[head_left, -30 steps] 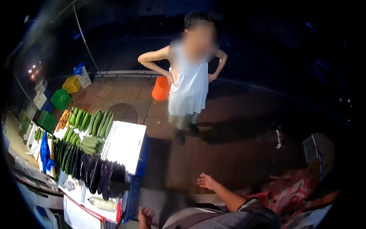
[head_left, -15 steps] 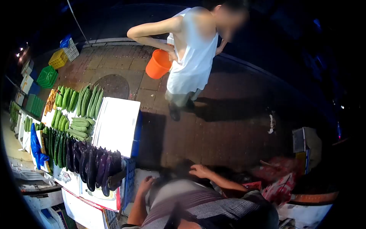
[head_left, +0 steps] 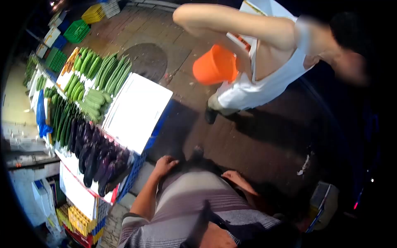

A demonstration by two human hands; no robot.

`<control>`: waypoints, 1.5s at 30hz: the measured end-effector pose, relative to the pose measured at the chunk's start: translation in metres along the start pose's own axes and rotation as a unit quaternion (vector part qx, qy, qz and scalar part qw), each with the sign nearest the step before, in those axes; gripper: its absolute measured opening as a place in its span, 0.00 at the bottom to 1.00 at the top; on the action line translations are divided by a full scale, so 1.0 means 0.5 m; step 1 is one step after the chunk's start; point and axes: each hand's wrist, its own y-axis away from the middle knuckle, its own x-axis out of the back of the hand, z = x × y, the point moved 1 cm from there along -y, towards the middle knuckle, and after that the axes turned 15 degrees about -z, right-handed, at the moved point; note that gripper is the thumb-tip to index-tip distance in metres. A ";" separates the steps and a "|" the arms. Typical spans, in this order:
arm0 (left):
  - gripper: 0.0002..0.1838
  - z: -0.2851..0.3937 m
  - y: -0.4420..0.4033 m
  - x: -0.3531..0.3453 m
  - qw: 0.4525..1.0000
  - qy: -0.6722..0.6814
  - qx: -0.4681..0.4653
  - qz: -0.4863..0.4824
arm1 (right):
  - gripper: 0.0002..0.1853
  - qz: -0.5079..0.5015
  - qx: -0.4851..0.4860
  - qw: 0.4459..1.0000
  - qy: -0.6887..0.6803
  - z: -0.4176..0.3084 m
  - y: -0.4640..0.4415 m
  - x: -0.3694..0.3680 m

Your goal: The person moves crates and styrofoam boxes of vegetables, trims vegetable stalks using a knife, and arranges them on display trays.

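We seem paused: left hand at waist, fingers loosely open, nothing visibly gripped; right hand by waist, finger closure unclear. Eggplants at ten o'clock, white board eleven, orange bucket twelve, person one. Reaching eggplants calls for extending left arm.

1. Centre left of the frame: dark eggplants lie in rows below green gourds, beside a white board.
2. Upper left: a green crate and a yellow crate.
3. Upper right: a person in white, an orange bucket by the hip.
4. Lower centre: left hand and right hand near the lap, apart.
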 end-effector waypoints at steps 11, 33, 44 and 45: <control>0.16 0.050 -0.233 0.152 0.942 -0.257 -0.083 -0.201 | 0.20 0.294 0.049 0.954 0.024 0.014 -0.112 -0.026; 0.29 0.515 -0.673 0.195 0.922 -0.116 -0.209 -0.305 | 0.26 0.040 0.335 0.894 -0.295 -0.282 0.002 0.289; 0.34 0.827 -0.695 0.148 0.901 0.187 -0.138 -0.367 | 0.23 0.129 0.578 0.602 -0.536 -0.218 -0.043 0.575; 0.35 0.772 -0.735 0.181 0.918 0.191 -0.101 -0.334 | 0.24 0.146 0.489 0.669 -0.541 -0.187 -0.101 0.565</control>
